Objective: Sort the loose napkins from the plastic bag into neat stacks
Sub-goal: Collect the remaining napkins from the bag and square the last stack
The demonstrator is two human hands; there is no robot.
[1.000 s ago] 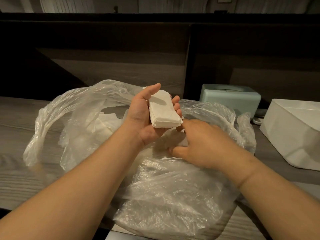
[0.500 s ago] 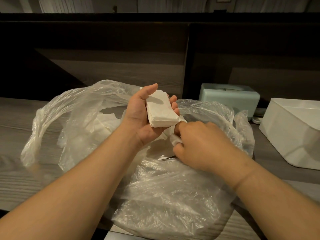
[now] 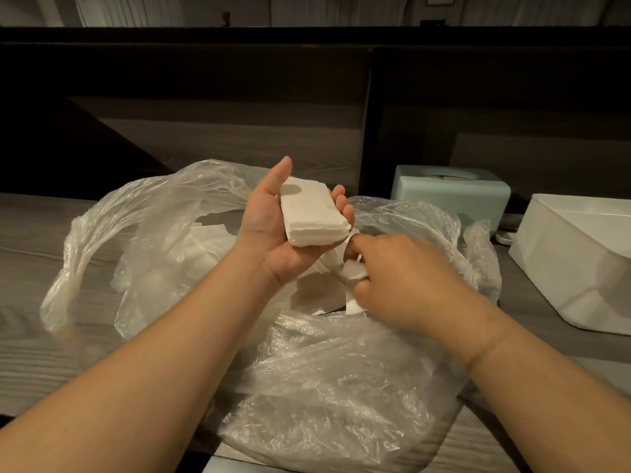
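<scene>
A crumpled clear plastic bag (image 3: 327, 387) lies open across the grey wooden table, with loose white napkins (image 3: 201, 244) inside it. My left hand (image 3: 269, 230), palm up above the bag's mouth, holds a neat stack of white napkins (image 3: 312, 216), fingers curled round its far side and thumb raised. My right hand (image 3: 406, 278) reaches into the bag just below the stack and pinches a loose napkin (image 3: 353, 271) between curled fingers.
A pale green tissue box (image 3: 450, 196) stands at the back right. A white plastic tub (image 3: 580, 257) sits at the right edge. The grey wooden table (image 3: 30, 240) runs left of the bag, with a dark panelled wall behind.
My right hand has dug a little deeper into the bag and now pinches a loose napkin. My left hand keeps the stack nearly still.
</scene>
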